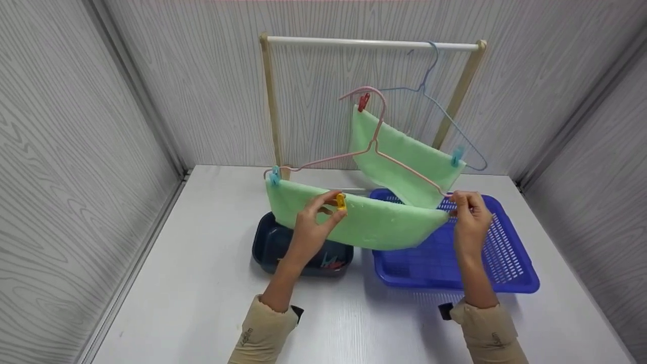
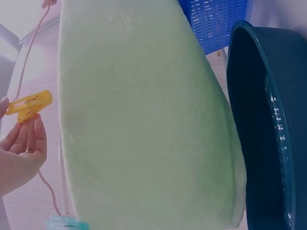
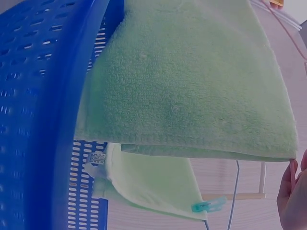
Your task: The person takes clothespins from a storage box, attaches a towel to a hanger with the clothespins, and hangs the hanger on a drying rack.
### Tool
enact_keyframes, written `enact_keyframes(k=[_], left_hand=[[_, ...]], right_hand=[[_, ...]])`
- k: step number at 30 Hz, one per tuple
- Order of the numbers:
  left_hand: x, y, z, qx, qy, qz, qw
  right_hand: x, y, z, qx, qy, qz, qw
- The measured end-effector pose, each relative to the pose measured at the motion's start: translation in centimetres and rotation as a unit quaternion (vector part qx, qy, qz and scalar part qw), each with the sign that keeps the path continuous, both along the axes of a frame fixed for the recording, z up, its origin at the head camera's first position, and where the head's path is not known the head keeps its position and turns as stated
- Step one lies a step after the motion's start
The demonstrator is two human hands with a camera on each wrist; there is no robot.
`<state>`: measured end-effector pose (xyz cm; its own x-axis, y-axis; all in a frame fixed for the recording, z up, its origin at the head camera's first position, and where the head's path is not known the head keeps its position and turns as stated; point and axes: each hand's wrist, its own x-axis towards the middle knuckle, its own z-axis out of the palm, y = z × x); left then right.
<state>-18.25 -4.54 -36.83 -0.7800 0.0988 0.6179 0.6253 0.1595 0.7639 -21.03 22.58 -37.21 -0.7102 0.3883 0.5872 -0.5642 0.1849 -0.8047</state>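
Note:
My left hand (image 1: 311, 227) pinches a yellow clothespin (image 1: 341, 201) between thumb and fingers, right at the top edge of a light green towel (image 1: 384, 225). At its left corner a light blue clothespin (image 1: 274, 176) clips that towel to a pink hanger (image 1: 343, 156). With my right hand (image 1: 471, 217) I pinch the towel's right corner together with the hanger's right end. In the left wrist view the yellow clothespin (image 2: 31, 104) stands apart from the cloth, and the towel (image 2: 144, 115) hangs beside the dark basin.
Behind, a second green towel (image 1: 399, 156) hangs from a blue hanger (image 1: 422, 88) on a white rod (image 1: 374, 42), held by red (image 1: 363, 102) and blue (image 1: 457, 156) clothespins. Below are a dark basin (image 1: 263, 253) with several clothespins inside and a blue perforated basket (image 1: 505, 253).

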Motion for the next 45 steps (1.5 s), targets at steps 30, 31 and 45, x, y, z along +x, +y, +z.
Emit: enact_keyframes(k=[30,31,45], left_hand=[[-2.5,1.9,-0.8,-0.042,0.051,-0.004,0.9978],[-2.5,2.0,-0.7,-0.041,0.053,-0.005,0.9978],[-2.7,3.0,0.0,-0.039,0.039,-0.019,0.9983]], right_hand=[[-0.3,-1.9,-0.8,-0.003,0.002,0.020,1.000],[-0.3,-2.0,-0.8,-0.001,0.000,0.020,1.000],[-0.3,-2.3,-0.7,0.002,0.008,0.021,1.000]])
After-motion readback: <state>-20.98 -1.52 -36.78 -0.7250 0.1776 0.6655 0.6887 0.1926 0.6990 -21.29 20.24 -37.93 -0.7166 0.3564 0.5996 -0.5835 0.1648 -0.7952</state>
